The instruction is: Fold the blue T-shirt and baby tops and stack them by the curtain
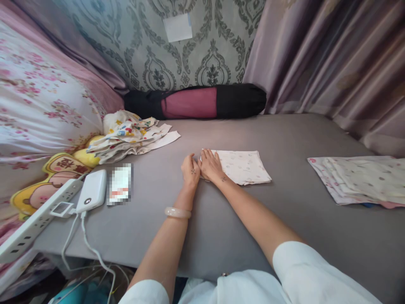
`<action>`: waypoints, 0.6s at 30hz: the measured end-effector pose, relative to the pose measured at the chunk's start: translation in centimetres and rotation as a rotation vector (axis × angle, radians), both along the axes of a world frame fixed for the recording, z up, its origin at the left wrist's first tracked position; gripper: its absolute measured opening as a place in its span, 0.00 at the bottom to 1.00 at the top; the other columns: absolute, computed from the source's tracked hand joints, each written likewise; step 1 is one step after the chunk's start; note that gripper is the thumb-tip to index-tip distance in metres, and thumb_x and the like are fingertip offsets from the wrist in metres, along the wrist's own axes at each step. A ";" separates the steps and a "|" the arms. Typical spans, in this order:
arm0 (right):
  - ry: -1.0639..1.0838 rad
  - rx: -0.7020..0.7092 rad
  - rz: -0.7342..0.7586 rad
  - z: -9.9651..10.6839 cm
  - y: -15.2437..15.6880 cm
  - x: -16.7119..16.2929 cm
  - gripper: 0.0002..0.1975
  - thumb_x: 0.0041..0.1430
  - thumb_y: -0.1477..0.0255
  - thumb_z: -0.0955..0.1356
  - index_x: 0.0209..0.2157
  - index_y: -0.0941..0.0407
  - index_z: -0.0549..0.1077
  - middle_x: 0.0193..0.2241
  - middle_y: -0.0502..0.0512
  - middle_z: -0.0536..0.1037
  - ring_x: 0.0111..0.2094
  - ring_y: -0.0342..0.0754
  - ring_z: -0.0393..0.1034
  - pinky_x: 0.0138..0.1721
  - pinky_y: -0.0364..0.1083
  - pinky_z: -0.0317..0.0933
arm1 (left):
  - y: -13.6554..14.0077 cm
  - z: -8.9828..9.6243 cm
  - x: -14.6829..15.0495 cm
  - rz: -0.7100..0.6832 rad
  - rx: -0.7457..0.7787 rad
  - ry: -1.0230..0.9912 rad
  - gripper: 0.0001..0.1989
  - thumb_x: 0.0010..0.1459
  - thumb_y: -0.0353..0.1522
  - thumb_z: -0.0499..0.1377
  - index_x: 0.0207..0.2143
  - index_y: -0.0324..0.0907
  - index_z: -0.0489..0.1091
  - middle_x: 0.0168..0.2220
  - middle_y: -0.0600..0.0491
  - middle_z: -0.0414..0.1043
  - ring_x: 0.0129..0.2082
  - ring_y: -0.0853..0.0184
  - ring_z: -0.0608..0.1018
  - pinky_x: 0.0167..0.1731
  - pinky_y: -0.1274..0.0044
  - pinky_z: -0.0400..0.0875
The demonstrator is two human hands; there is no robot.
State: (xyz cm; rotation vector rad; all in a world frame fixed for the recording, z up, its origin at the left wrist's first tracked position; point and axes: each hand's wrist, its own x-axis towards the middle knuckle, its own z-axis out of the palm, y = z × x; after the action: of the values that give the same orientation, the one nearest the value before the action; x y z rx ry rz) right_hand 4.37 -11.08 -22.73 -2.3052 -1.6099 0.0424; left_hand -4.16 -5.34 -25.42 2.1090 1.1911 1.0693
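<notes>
A white cloth with a small faint print (242,166), folded into a flat rectangle, lies on the grey-covered surface before me. My right hand (210,165) presses flat on its left end, fingers stretched out. Against that hand, at the cloth's left edge, is my left hand (190,169), its fingers curled in; whether cloth is between them is hidden. A pale bangle (177,212) circles my left wrist.
A stack of folded printed cloths (363,179) lies at right. Rumpled printed clothes (129,135) lie back left. A white power bank (91,191), a blurred-out flat item (119,184) and a power strip (41,217) are at left. A black-and-pink roll (190,102) lies along the wall.
</notes>
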 end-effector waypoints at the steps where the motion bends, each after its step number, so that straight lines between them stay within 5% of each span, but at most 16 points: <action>1: 0.006 -0.007 0.004 0.0 -0.1 0.0 0.28 0.68 0.67 0.52 0.64 0.66 0.57 0.65 0.63 0.56 0.66 0.55 0.45 0.64 0.57 0.36 | 0.0 0.1 0.0 -0.005 0.010 0.006 0.16 0.61 0.27 0.46 0.46 0.38 0.69 0.47 0.44 0.75 0.49 0.62 0.75 0.52 0.68 0.68; 8: -0.045 -0.039 0.097 0.1 -1.9 -0.8 0.29 0.66 0.69 0.53 0.65 0.67 0.54 0.67 0.66 0.48 0.68 0.56 0.37 0.65 0.59 0.31 | -0.2 0.5 0.0 -0.001 0.009 -0.037 0.17 0.62 0.29 0.45 0.47 0.38 0.69 0.47 0.43 0.74 0.50 0.61 0.75 0.53 0.68 0.67; 18: 0.066 -0.077 0.128 0.6 -2.0 -0.4 0.29 0.68 0.68 0.50 0.65 0.67 0.54 0.67 0.64 0.50 0.68 0.54 0.39 0.65 0.57 0.35 | -0.6 0.9 0.0 -0.030 0.018 -0.054 0.17 0.63 0.30 0.45 0.46 0.38 0.69 0.48 0.43 0.74 0.50 0.61 0.75 0.52 0.68 0.67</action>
State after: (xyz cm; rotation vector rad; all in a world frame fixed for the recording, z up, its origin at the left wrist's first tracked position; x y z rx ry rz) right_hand 3.94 -13.08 -22.10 -2.2287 -1.7489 0.2116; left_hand -4.21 -5.89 -24.48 2.0912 1.1255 1.1205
